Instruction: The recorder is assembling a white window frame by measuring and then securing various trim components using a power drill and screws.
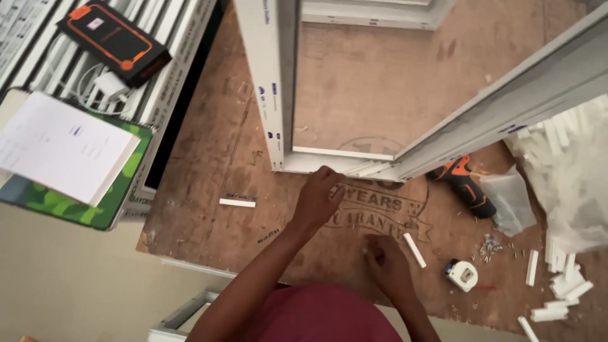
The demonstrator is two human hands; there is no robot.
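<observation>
The table (209,190) carries a white frame (272,95) whose lower corner lies mid-table. The left hand (318,197), fingers curled, touches the frame's bottom edge. The right hand (386,261) rests loosely closed on bare board near the front edge, just beside a white strip (415,249); nothing visibly held. A drill (465,185) lies right.

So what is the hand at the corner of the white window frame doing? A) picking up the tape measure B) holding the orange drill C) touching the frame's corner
C: the left hand rests its fingers on the white frame at its bottom corner; the drill lies untouched.
</observation>
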